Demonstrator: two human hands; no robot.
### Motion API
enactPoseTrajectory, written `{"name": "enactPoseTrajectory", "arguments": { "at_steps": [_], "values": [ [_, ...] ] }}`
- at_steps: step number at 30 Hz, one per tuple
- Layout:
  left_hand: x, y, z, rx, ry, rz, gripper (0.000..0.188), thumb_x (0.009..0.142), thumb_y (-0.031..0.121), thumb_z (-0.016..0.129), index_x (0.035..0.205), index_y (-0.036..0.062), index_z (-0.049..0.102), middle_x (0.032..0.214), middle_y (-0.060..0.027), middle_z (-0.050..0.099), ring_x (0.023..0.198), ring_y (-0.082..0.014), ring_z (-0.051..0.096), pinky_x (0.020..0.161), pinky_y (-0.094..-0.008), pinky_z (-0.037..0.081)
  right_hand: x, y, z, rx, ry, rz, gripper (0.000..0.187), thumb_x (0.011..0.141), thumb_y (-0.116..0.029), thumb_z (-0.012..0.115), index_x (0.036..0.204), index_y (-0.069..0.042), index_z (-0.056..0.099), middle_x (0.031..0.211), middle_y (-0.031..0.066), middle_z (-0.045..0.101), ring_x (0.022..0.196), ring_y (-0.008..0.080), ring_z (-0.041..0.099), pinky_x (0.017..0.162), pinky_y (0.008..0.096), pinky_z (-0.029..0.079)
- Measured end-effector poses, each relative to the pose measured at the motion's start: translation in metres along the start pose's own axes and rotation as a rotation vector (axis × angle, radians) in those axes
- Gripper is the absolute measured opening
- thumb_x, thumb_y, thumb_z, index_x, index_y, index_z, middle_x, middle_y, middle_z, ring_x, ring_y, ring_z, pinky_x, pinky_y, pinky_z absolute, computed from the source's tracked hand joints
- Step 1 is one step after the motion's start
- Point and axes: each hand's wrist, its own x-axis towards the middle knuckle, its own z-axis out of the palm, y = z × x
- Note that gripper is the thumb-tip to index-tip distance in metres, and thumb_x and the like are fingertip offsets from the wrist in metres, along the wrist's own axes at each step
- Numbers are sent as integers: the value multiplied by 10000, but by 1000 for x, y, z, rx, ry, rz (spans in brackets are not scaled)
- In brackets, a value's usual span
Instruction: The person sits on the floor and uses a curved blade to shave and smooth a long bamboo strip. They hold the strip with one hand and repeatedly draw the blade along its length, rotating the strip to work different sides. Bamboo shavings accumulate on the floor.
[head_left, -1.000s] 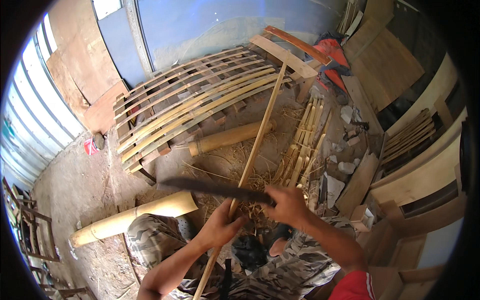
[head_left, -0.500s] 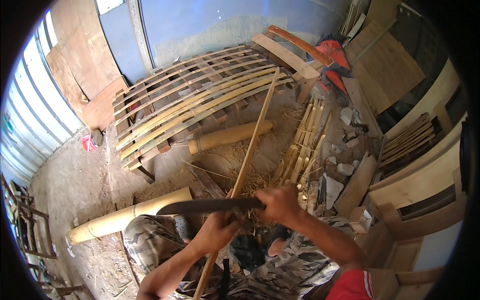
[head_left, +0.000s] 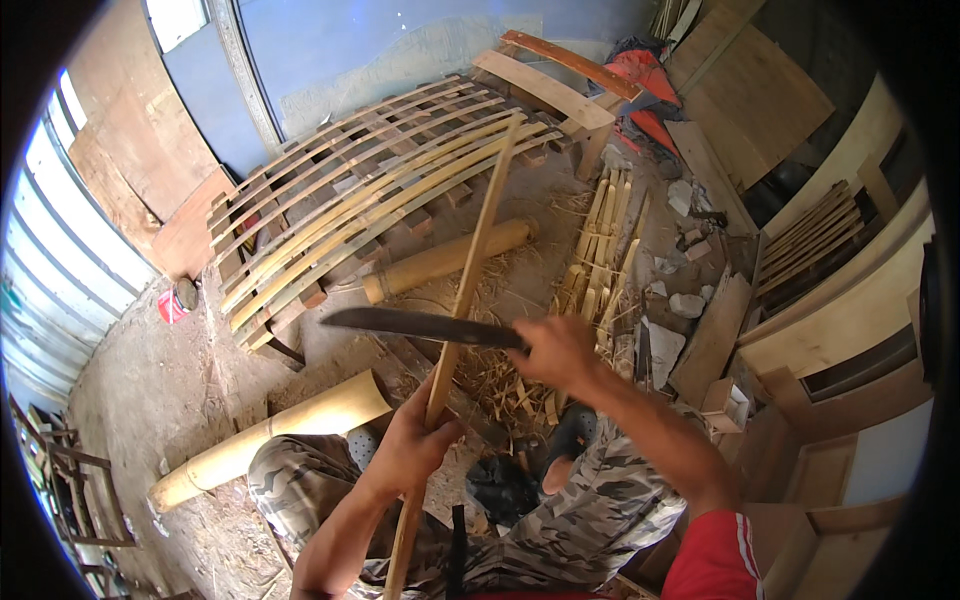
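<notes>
My left hand [head_left: 415, 447] is wrapped round a long bamboo strip [head_left: 478, 250], which slants from my lap up and away toward the slatted rack. In my right hand [head_left: 556, 352] is the handle of a machete [head_left: 420, 326], mostly hidden by my fingers. The dark blade points left and crosses the strip a little beyond my left hand. It appears to touch the strip's upper face. Wood shavings [head_left: 515, 390] lie on the ground below the blade.
Bamboo strips rest across a wooden rack [head_left: 370, 200]. One bamboo pole [head_left: 450, 262] lies before it, another half-round bamboo piece [head_left: 275, 430] beside my left knee. Bundled strips [head_left: 600, 250] and rubble [head_left: 685, 305] are at the right. A red can [head_left: 178, 300] stands far left.
My right hand and the machete have moved away from me along the strip, the blade now beyond my left hand. My left hand has shifted slightly left, still gripping the strip.
</notes>
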Motion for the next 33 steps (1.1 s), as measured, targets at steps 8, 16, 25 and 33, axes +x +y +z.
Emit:
{"name": "enactPoseTrajectory", "arguments": {
  "at_steps": [8, 16, 25, 33],
  "values": [
    [5, -8, -4, 31, -43, 32, 677, 884, 46, 634, 1501, 70, 357, 761, 24, 507, 665, -71, 467, 578, -237, 402, 11, 14, -11, -64, -32, 60, 197, 756, -289, 739, 843, -123, 678, 566, 66, 608, 578, 260, 672, 508, 419, 502],
    [-1, -12, -4, 137, -16, 66, 693, 881, 48, 646, 1507, 67, 348, 704, 25, 491, 623, -72, 452, 548, -253, 395, 16, 21, -5, -121, 28, 114, 201, 822, -332, 701, 846, -133, 692, 612, 63, 632, 567, 248, 659, 521, 414, 526],
    [-7, -8, -7, 155, -44, -56, 707, 884, 51, 656, 1516, 67, 341, 702, 37, 459, 623, -64, 440, 563, -238, 399, 34, 56, 13, 0, 58, 173, 226, 857, -324, 667, 927, -114, 711, 622, 96, 638, 568, 263, 656, 545, 412, 528],
    [-4, -16, -13, -63, -174, -78, 695, 886, 46, 678, 1504, 66, 361, 676, 58, 446, 555, -51, 444, 491, -221, 379, 31, 83, -39, 57, -31, 440, 288, 887, -328, 639, 995, -68, 700, 681, 103, 657, 611, 243, 666, 603, 419, 557]
  ]
}}
